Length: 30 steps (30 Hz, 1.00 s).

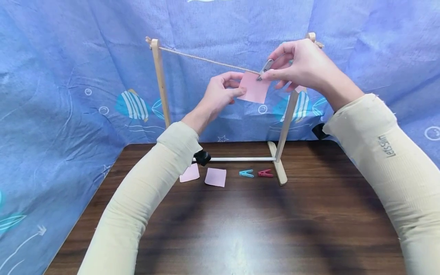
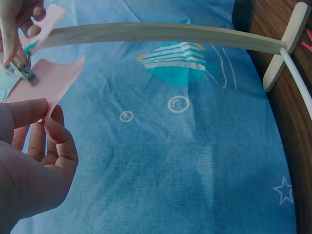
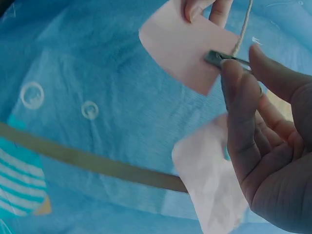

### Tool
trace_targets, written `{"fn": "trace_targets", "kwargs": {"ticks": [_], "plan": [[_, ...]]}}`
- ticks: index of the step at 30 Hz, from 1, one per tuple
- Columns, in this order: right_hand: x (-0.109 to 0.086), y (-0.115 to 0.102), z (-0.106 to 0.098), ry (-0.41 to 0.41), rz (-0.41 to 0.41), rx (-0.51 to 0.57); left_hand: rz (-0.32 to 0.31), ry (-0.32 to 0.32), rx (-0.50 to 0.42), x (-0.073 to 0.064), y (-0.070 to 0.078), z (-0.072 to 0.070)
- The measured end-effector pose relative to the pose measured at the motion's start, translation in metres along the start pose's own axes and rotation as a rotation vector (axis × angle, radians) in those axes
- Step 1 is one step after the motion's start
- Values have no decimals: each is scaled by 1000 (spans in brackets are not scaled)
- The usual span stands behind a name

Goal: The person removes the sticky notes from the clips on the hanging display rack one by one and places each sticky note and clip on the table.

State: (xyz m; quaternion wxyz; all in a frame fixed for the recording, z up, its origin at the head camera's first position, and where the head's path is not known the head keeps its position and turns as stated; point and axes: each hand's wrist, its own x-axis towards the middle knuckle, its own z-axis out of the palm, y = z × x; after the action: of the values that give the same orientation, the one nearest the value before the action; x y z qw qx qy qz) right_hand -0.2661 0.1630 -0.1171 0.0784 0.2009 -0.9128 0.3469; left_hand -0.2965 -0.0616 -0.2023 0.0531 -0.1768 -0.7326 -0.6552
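A pink paper square (image 1: 254, 91) is up at the rope (image 1: 206, 59), its top edge right at the cord. My left hand (image 1: 220, 89) pinches its left side between thumb and fingers. With thumb and fingers my right hand (image 1: 306, 65) grips a grey clothespin (image 1: 267, 65), whose nose overlaps the paper's upper right corner beside the rope. Below the right hand, a second pink paper (image 3: 207, 175) hangs in the right wrist view. A bit of a teal clip (image 2: 30, 47) shows by it in the left wrist view; the rest is hidden behind the fingers.
Wooden posts (image 1: 160, 80) hold the rope at both ends, joined low down by a white rod (image 1: 240, 159). On the dark table (image 1: 275, 229) lie two pink papers (image 1: 215, 177), a blue clothespin (image 1: 245, 173) and a red clothespin (image 1: 265, 173). A blue fish-print cloth (image 1: 103, 57) hangs behind.
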Motion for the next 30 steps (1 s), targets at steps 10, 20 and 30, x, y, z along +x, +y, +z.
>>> {"fn": "trace_targets", "kwargs": {"ticks": [10, 20, 30], "plan": [[-1, 3, -2, 20, -34, -63, 5, 1, 7, -1, 1, -3], [-1, 18, 1, 36, -16, 195, -11, 8, 21, 0, 2, -5], [-1, 23, 3, 49, -64, 236, -9, 3, 24, -2, 3, -6]]}}
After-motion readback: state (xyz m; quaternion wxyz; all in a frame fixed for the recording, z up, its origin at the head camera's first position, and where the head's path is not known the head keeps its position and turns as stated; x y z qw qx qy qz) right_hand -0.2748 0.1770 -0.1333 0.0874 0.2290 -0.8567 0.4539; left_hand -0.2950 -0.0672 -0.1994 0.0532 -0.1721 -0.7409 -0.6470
